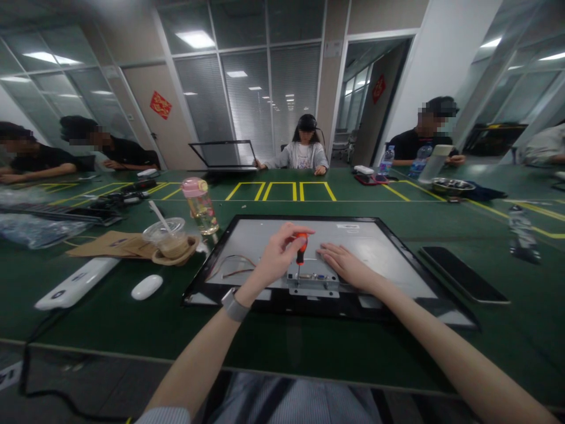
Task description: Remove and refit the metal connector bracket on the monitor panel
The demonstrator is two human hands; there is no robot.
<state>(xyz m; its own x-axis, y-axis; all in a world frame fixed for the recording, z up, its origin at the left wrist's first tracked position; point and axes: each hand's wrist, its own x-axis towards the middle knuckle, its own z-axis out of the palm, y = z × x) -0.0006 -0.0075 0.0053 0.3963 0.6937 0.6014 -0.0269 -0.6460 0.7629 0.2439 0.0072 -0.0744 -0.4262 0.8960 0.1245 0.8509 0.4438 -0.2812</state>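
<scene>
A flat display panel (379,253) with a black frame and a grey back lies on the table in front of me. Near its front edge sits a metal bracket (314,288) with ports along it. My left hand (282,253) grips the handle of an orange and black screwdriver (301,250), which stands upright with its shaft down at the bracket's left part. Its tip is too small to make out. My right hand (344,262) lies flat on the panel just right of the bracket, fingers stretched out. Thin wires (236,268) curl on the panel's left side.
Left of the panel are a white power strip (77,284), a white mouse (147,287), an iced drink cup (170,235) in a cardboard holder and a pink-lidded bottle (200,206). A black phone (463,274) lies at right. Several people sit around the green table (132,330).
</scene>
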